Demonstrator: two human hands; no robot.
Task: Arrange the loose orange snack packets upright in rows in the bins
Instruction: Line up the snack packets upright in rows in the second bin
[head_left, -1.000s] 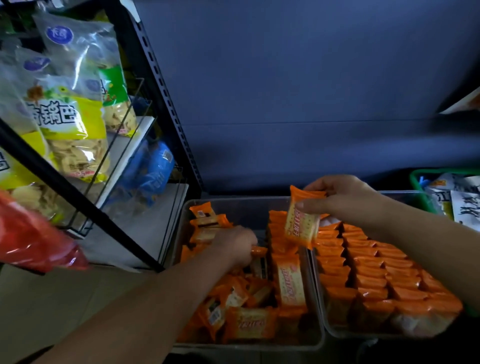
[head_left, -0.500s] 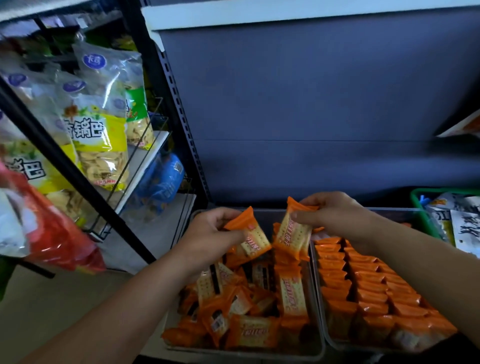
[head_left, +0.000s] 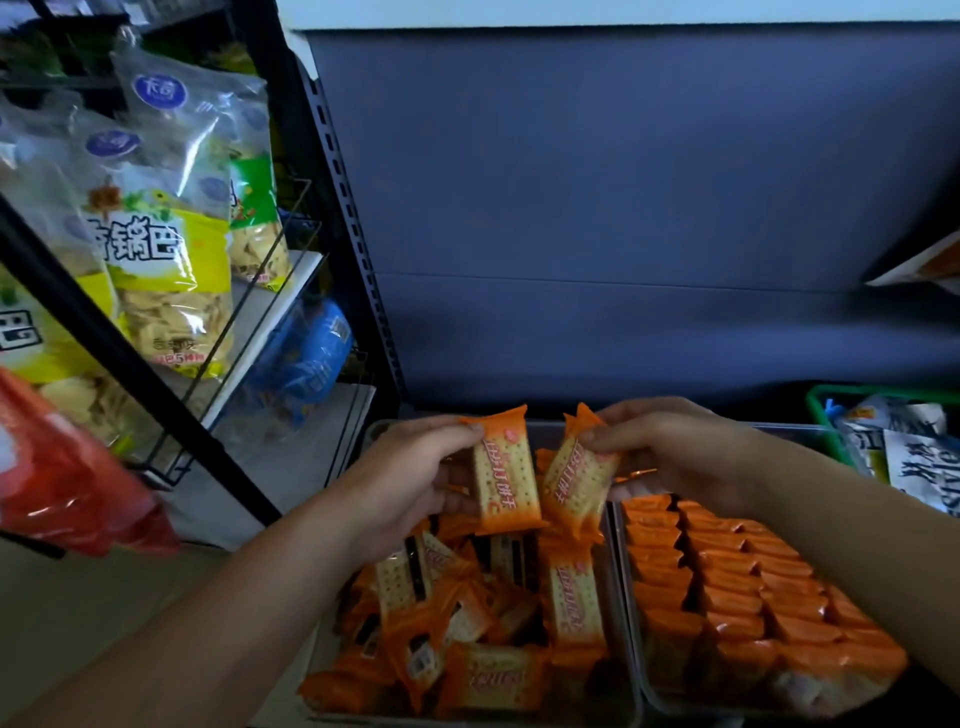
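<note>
Two clear bins sit side by side below me. The left bin holds a jumble of loose orange snack packets, most lying flat or tilted. The right bin is filled with upright orange packets in rows. My left hand pinches one orange packet by its top edge, held upright above the left bin. My right hand pinches a second orange packet by its top corner, tilted, just right of the first. The two packets nearly touch.
A black wire rack at left carries large yellow-green chip bags, a blue bag and a red bag. A dark blue panel rises behind the bins. A green basket with printed packets stands at far right.
My left hand came up out of the loose pile with a packet and turned it upright beside the one in my right hand. My right hand stayed over the bins.
</note>
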